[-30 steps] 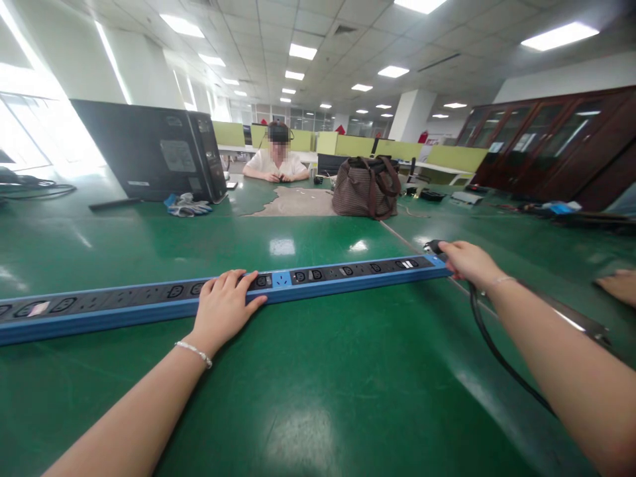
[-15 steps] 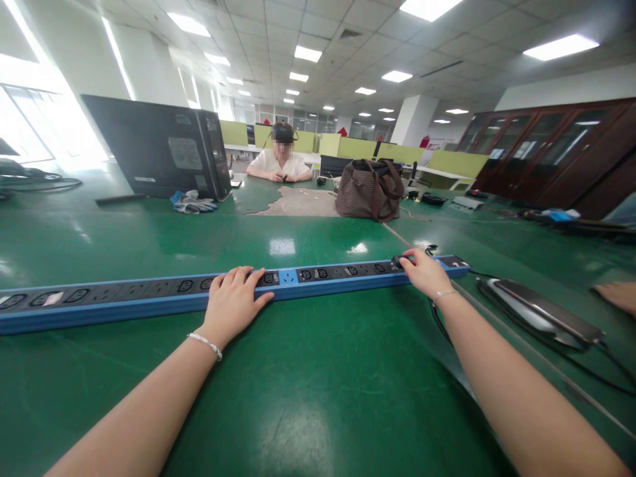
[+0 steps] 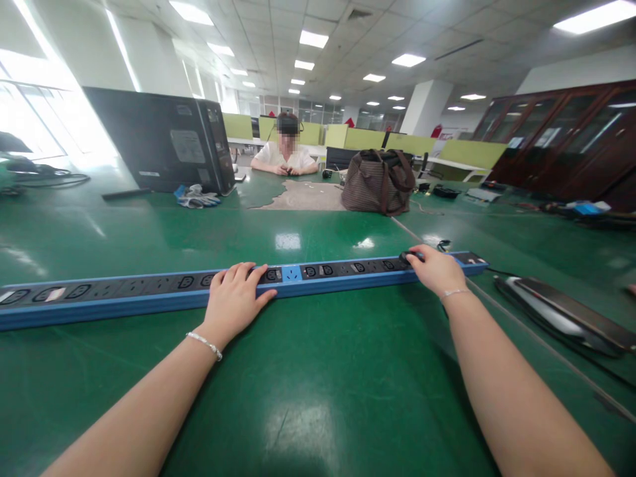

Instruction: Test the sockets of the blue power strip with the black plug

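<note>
A long blue power strip with black sockets and one blue socket lies across the green table. My left hand rests over it left of the blue socket, fingers laid across the top and thumb apart toward the near side. Toward the strip's right end, my right hand pinches a black plug against the sockets. How deep the plug sits is hidden by my fingers. Part of a black cable shows just behind that hand.
A black power adapter with cables lies at right. Behind the strip are a computer tower, gloves and a brown bag. Another person sits across the table, hands together. Electronic parts lie far right.
The view has shifted slightly, so the adapter and bag appear farther right. My left hand stays on the strip and my right hand keeps its pinch on the plug.
</note>
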### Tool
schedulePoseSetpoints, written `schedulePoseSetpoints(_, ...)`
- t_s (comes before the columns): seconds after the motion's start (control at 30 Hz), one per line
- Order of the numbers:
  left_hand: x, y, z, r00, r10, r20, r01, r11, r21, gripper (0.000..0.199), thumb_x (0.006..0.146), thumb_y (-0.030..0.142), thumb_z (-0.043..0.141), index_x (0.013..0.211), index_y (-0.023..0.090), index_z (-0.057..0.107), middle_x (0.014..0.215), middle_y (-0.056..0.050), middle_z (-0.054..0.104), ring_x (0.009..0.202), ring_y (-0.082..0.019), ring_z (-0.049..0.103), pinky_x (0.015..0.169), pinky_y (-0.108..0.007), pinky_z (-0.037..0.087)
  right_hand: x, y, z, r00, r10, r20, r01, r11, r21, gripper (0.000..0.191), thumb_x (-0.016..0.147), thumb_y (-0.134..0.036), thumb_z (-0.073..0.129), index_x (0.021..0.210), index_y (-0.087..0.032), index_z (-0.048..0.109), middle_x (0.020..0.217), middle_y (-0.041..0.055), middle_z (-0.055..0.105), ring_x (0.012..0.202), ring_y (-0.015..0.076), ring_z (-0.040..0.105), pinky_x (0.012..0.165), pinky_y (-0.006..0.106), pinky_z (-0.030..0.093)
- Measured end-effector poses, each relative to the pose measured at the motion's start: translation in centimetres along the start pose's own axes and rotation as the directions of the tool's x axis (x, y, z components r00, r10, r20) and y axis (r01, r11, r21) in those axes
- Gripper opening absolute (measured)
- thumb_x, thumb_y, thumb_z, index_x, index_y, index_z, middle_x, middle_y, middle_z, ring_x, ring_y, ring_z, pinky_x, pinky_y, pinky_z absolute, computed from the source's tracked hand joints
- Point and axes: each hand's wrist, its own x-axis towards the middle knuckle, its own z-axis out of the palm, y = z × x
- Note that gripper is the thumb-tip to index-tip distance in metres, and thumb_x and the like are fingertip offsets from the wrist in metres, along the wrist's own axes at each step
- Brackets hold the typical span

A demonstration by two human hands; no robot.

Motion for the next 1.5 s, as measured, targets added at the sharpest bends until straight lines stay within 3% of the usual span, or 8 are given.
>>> schedulePoseSetpoints(0.37,0.0,0.0,-0.1,1.0,-0.009,0.011,0.009,1.0,0.009,0.051,0.082,0.053,0.04,0.123,0.025,0.048,0.126,-0.009,0.051,0.117,-0.027,0.042,0.095,-0.044,0.029,0.7,1.3,0.9,1.0,0.019,-0.001,-0.019,0.997,0.074,0.04,0.08,-0.045,0.041,0.105,-0.022,0.063,0.087,0.0073,0.067,0.08,0.021,0.06,0.067,0.029,0.042)
schedulePoseSetpoints(0.93,0.0,0.1,-0.2,1.0,-0.018,0.018,0.018,1.0,-0.001,0.051,0.081,0.053,0.04,0.124,0.026,0.047,0.126,-0.009,0.051,0.117,-0.028,0.042,0.095,-0.045,0.028,0.7,0.9,0.6,0.998,0.057,0.023,-0.058,0.996,0.067,0.04,0.08,-0.044,0.039,0.103,-0.022,0.063,0.089,0.0089,0.067,0.082,0.0233,0.06,0.068,0.031,0.042)
schedulePoseSetpoints(1.5,0.0,0.0,-0.1,1.0,-0.004,0.009,0.004,1.0,0.008,0.051,0.082,0.054,0.039,0.123,0.026,0.047,0.125,-0.009,0.051,0.116,-0.028,0.043,0.094,-0.045,0.029,0.5,0.0,0.4,0.998,-0.005,0.069,0.003,1.0,0.016,0.038,0.08,-0.044,0.041,0.106,-0.024,0.061,0.089,0.0078,0.067,0.082,0.023,0.061,0.068,0.031,0.042)
